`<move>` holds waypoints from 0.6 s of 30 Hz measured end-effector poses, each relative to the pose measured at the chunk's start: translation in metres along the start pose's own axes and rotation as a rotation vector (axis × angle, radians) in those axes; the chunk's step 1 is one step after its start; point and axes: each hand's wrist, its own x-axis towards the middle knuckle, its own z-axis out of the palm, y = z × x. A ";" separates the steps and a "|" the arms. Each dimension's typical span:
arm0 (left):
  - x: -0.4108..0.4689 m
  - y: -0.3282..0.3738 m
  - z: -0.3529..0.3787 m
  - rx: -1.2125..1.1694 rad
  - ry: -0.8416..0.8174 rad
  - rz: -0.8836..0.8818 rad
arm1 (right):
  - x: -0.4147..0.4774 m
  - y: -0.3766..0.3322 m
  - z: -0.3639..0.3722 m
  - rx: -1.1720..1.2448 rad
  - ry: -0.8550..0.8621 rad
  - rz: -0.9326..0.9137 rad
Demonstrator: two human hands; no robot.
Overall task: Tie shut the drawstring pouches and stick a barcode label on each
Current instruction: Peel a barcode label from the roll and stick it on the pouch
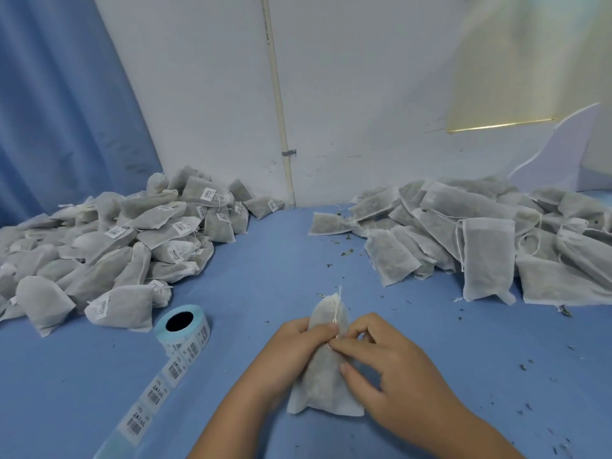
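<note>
Pouch [326,369]: it lies on the blue surface [265,266], just right of the label roll [183,327], its gathered neck pointing away from the person.
Left hand [291,352]: it wraps around the pouch's left side, below the neck.
Right hand [384,362]: thumb and forefinger pinch the white drawstring [336,311] at the pouch.
Step in hand: tying, I judge; no label shows on this pouch.
Next move: probably to pull the knot tight, then peel one barcode label from the roll's strip [155,392].
Piles: labelled pouches [109,240] lie behind the roll; open ones [480,240] far right of it.
Hard to see: the fingers cover the knot, so I cannot tell if it is finished.
</note>
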 end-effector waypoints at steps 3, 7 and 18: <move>-0.006 0.004 -0.009 -0.072 0.108 -0.036 | 0.000 -0.002 0.002 0.022 -0.018 -0.006; -0.033 0.008 -0.037 -0.140 0.323 -0.084 | 0.000 -0.006 0.012 0.151 -0.022 0.060; -0.159 -0.020 -0.163 -0.203 0.753 -0.207 | 0.030 -0.095 0.110 0.417 -0.348 0.097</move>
